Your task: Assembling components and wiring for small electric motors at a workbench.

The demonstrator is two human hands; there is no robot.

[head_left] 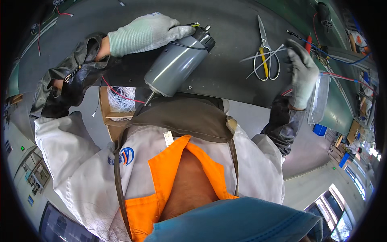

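A grey cylindrical electric motor [175, 66] with a black end cap lies tilted on the dark worktop, its shaft pointing toward me. My left hand [149, 34], in a pale knitted glove, is closed on the motor's far end, beside a short yellow-green wire [195, 24]. A thin black cable crosses the motor's body near the cap. To the right, my gloved right hand [302, 72] is raised with its fingers bent but apart, and nothing shows in them. White cable ties [264, 60] lie over yellow-handled scissors [264, 48] beside its fingertips.
A clear plastic bag [319, 99] sits by my right wrist, with red and blue wires [342, 76] beside it. A red-handled tool [308, 43] and a dark motor [323, 14] are farther right. Below the front edge stands an open cardboard box [105, 107] with white strips inside.
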